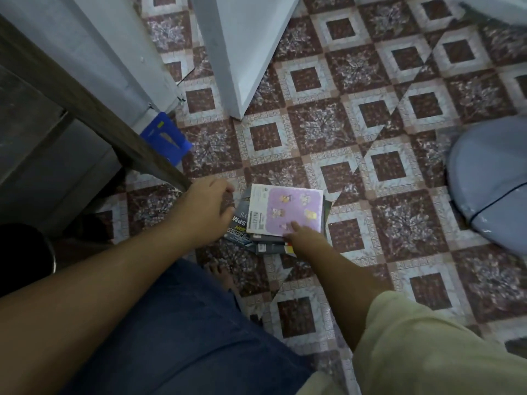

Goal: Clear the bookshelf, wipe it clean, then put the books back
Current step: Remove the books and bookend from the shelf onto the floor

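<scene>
A small stack of books [288, 212] lies on the patterned floor tiles in front of me. The top book has a white cover with a purple panel, and darker books show beneath it. My left hand [204, 213] is at the stack's left edge, its fingers curled down against the side of the books. At the near edge, my right hand [306, 239] holds the stack with one digit lying on the top cover. The rest of its fingers are hidden below. The dark wooden shelf frame [85, 106] runs diagonally at the left.
A blue plastic item [166, 136] lies on the floor by the shelf frame. A white panel [242, 52] stands beyond the books. A grey-blue rounded object [490, 183] sits at the right. A black round seat [25, 249] is at the left, and my bare foot [222, 276] is below the stack.
</scene>
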`<state>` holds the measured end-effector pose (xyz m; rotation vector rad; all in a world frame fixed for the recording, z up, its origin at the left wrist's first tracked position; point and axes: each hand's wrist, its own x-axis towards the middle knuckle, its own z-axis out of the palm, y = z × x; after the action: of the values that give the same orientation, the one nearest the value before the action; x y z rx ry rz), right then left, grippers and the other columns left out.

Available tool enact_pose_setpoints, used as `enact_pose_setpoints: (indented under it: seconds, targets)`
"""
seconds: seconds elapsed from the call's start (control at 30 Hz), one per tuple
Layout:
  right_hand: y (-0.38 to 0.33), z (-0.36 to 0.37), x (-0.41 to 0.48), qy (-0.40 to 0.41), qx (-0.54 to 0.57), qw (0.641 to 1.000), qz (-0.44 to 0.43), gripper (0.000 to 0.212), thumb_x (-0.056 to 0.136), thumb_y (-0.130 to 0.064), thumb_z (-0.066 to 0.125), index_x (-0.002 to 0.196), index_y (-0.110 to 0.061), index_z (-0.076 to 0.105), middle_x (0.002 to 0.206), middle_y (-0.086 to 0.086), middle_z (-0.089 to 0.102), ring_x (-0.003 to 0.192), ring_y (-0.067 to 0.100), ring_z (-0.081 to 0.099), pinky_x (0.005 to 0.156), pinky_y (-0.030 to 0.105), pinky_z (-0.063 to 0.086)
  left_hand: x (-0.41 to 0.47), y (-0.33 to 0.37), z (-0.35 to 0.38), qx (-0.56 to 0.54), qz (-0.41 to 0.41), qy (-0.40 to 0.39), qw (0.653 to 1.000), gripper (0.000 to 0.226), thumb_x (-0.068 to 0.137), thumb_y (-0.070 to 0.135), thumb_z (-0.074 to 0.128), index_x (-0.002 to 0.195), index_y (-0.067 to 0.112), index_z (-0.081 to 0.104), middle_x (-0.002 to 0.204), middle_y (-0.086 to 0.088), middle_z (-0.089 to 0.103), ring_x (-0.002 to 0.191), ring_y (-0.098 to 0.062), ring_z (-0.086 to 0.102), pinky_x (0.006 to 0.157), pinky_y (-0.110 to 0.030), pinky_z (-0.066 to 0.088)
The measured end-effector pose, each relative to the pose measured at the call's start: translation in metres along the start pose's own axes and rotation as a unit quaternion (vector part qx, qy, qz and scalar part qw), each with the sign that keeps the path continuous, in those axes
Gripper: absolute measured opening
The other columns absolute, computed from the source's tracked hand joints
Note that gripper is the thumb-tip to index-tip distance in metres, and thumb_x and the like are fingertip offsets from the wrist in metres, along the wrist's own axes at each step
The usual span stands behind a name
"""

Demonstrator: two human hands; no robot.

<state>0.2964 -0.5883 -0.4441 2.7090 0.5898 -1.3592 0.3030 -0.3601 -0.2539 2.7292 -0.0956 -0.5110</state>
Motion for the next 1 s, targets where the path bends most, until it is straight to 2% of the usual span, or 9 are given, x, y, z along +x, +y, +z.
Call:
enact_pose_setpoints:
  seconds: [0.1,0.17,0.23,0.3,0.4,0.5,0.6,0.8,1.0]
  targets:
    - [-0.003,0.004,-0.003,-0.030,0.029,0.999,0.007,0.068,0.094,-0.008,0.048,0.151,-0.035,0.024,0.162,-0.001,-0.004,0.147,0.029,0.008,0.111,0.053,0.030,-0.003,-0.004,0.000,-0.003,-0.005,-0.004,1.000,0.040,0.091,0.026,0.061,0.128,0.016,0.051,0.126,-0.002,0.051,0.118,-0.020,0.046,0.097,-0.035,0.043]
    - [-0.006,-0.003,-0.005,-0.051,0.038,0.998,0.020,0.067,0.094,-0.011,0.048,0.152,-0.033,0.023,0.163,0.001,0.000,0.147,0.029,0.012,0.113,0.051,0.028,-0.005,-0.005,-0.002,-0.006,-0.012,-0.011,1.000,0.041,0.091,0.028,0.061,0.130,0.017,0.050,0.127,-0.003,0.051,0.117,-0.021,0.047,0.096,-0.038,0.046]
    - [-0.009,-0.014,-0.010,-0.053,0.039,0.997,0.036,0.064,0.095,-0.015,0.048,0.152,-0.029,0.023,0.159,0.007,0.018,0.141,0.031,0.028,0.109,0.047,0.034,-0.011,-0.006,-0.006,-0.012,-0.018,-0.014,1.000,0.042,0.092,0.029,0.060,0.131,0.018,0.049,0.128,-0.002,0.050,0.116,-0.020,0.047,0.095,-0.039,0.046]
    - [-0.016,-0.029,-0.018,-0.001,0.034,0.998,0.045,0.061,0.095,-0.018,0.047,0.151,-0.027,0.024,0.148,0.011,0.037,0.129,0.033,0.043,0.100,0.044,0.041,-0.018,-0.007,-0.012,-0.012,-0.020,-0.006,1.000,0.041,0.092,0.030,0.059,0.130,0.020,0.049,0.123,0.002,0.049,0.109,-0.017,0.049,0.089,-0.037,0.048]
    - [-0.036,-0.068,-0.036,0.108,0.029,0.994,0.018,0.055,0.097,-0.020,0.046,0.149,-0.024,0.029,0.141,0.011,0.044,0.118,0.034,0.050,0.089,0.042,0.044,-0.031,-0.017,-0.024,-0.001,-0.029,0.005,1.000,0.035,0.093,0.031,0.058,0.126,0.022,0.050,0.114,0.005,0.050,0.097,-0.016,0.051,0.081,-0.034,0.049]
    - [-0.064,-0.116,-0.063,0.193,0.047,0.979,-0.033,0.045,0.099,-0.025,0.045,0.144,-0.022,0.039,0.136,0.009,0.051,0.113,0.032,0.055,0.082,0.040,0.049,-0.044,-0.032,-0.039,0.018,-0.052,0.004,0.998,0.033,0.092,0.033,0.057,0.123,0.023,0.051,0.119,0.001,0.054,0.100,-0.019,0.055,0.083,-0.038,0.051]
    - [-0.098,-0.159,-0.096,0.263,0.018,0.961,-0.079,0.038,0.099,-0.028,0.044,0.137,-0.023,0.047,0.124,0.006,0.060,0.101,0.030,0.060,0.068,0.033,0.044,-0.063,-0.044,-0.060,0.039,-0.086,0.037,0.995,0.035,0.092,0.035,0.057,0.125,0.023,0.052,0.124,-0.001,0.053,0.107,-0.022,0.054,0.085,-0.036,0.049]
    - [-0.167,-0.218,-0.162,0.374,-0.044,0.914,-0.150,0.027,0.095,-0.034,0.048,0.117,-0.022,0.058,0.104,0.004,0.065,0.090,0.026,0.064,0.068,0.033,0.049,-0.115,-0.070,-0.104,0.062,-0.121,0.123,0.983,0.032,0.093,0.036,0.055,0.122,0.022,0.055,0.118,0.000,0.055,0.104,-0.020,0.055,0.082,-0.033,0.046]
    - [-0.261,-0.253,-0.215,0.435,-0.109,0.862,-0.237,0.031,0.095,-0.039,0.047,0.118,-0.022,0.058,0.110,0.004,0.062,0.099,0.026,0.062,0.070,0.032,0.044,-0.189,-0.112,-0.149,0.042,-0.180,0.217,0.959,0.034,0.089,0.037,0.058,0.120,0.022,0.055,0.116,-0.002,0.056,0.108,-0.026,0.055,0.087,-0.037,0.046]
